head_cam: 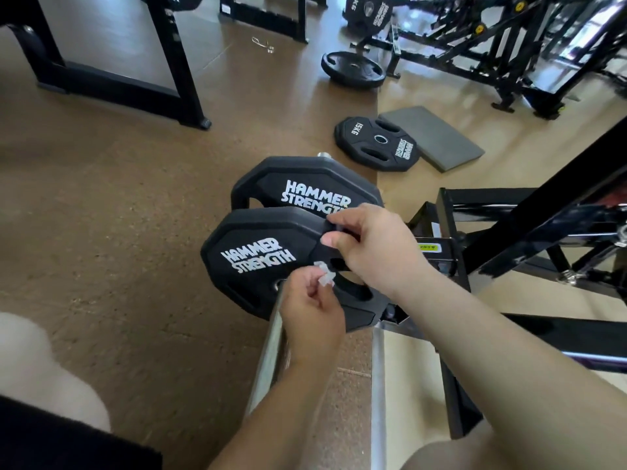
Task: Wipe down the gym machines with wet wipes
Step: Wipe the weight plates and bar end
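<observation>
Two black "Hammer Strength" weight plates, a near plate (pixel 258 262) and a far plate (pixel 305 188), sit on a silver bar (pixel 268 361) in front of me. Above the near plate, my left hand (pixel 312 313) pinches a small crumpled white piece (pixel 324 278) between thumb and fingers. My right hand (pixel 369 245) is just above it with fingers curled, pinching a small thin object (pixel 336 228) at its fingertips; what the object is cannot be made out. The two hands are close together but apart.
A 15 kg plate (pixel 376 144) and a grey pad (pixel 431 137) lie on the floor behind. Another plate (pixel 353 67) lies farther back by a black machine frame (pixel 502 52). A black rack (pixel 112 79) stands at the left, and a black machine frame (pixel 543 232) at the right.
</observation>
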`<action>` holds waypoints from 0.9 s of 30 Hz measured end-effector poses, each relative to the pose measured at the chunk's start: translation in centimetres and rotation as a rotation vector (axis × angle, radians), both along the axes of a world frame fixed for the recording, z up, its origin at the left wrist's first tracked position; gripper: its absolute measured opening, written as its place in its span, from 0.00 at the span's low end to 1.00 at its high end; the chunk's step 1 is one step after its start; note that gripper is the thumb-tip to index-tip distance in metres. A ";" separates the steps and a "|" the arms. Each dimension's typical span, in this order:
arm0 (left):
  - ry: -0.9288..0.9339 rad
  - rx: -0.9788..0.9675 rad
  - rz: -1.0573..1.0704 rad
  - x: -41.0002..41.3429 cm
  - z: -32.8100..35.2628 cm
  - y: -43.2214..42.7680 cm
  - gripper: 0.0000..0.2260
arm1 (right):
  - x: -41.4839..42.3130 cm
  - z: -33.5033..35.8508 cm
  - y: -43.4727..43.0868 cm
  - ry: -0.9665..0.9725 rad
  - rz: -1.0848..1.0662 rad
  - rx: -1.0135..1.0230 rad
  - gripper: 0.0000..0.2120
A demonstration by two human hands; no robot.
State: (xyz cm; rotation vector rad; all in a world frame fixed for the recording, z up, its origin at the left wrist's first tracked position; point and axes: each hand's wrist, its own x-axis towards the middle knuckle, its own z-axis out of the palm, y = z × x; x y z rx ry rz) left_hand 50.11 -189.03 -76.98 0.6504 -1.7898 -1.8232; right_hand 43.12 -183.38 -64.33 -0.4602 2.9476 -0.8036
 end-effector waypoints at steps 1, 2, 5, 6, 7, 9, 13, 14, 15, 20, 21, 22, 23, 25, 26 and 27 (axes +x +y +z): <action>-0.012 0.007 -0.060 0.5 -0.3 0.5 0.08 | 0.1 0.0 -0.6 -0.017 -0.021 -0.111 0.15; -0.034 0.036 -0.082 1.2 -0.6 0.8 0.08 | 0.2 0.1 -1.0 -0.054 -0.016 -0.209 0.16; -0.070 0.137 0.010 2.2 -1.3 0.9 0.08 | -0.3 1.0 0.4 -0.215 0.021 -0.178 0.23; -0.083 0.140 0.036 2.1 -1.3 0.8 0.07 | -0.5 1.4 1.4 -0.298 0.008 -0.093 0.23; -0.088 0.143 0.042 1.8 -1.2 0.8 0.06 | -0.7 1.5 2.5 -0.359 -0.011 -0.023 0.19; -0.075 0.151 -0.006 0.9 -0.7 1.4 0.07 | -1.0 1.0 4.0 -0.328 -0.056 -0.002 0.10; -0.097 0.144 -0.063 -0.5 -0.5 3.0 0.04 | -1.1 -0.2 1.3 -0.101 -0.051 0.034 0.18; -0.089 0.148 -0.059 -0.6 -0.5 2.9 0.04 | -1.0 0.0 0.6 -0.098 -0.017 0.030 0.17; -0.079 0.155 -0.058 -0.5 -0.5 2.8 0.04 | -1.2 0.4 0.4 -0.123 0.023 0.028 0.15; -0.061 0.174 0.006 0.4 -0.8 1.8 0.06 | -1.8 1.0 4.5 -0.450 -0.001 0.119 0.22; -0.064 0.160 -0.001 0.5 -0.8 1.7 0.06 | -2.0 0.8 5.1 -0.481 0.008 0.184 0.25; -0.066 0.149 -0.016 0.6 -0.8 1.6 0.06 | -2.0 0.6 5.3 -0.486 0.039 0.235 0.25; -0.067 0.147 -0.032 0.8 -0.7 1.5 0.06 | -2.1 0.4 5.3 -0.476 0.075 0.263 0.22; -0.067 0.139 -0.043 1.0 -0.5 1.2 0.06 | -2.4 0.5 4.9 -0.425 0.122 0.274 0.12; -0.066 0.124 -0.037 1.1 -0.5 0.9 0.06 | -2.3 0.7 4.6 -0.408 0.131 0.280 0.06; -0.064 0.110 -0.028 1.2 -0.4 0.6 0.06 | -2.2 0.8 4.4 -0.398 0.136 0.277 0.05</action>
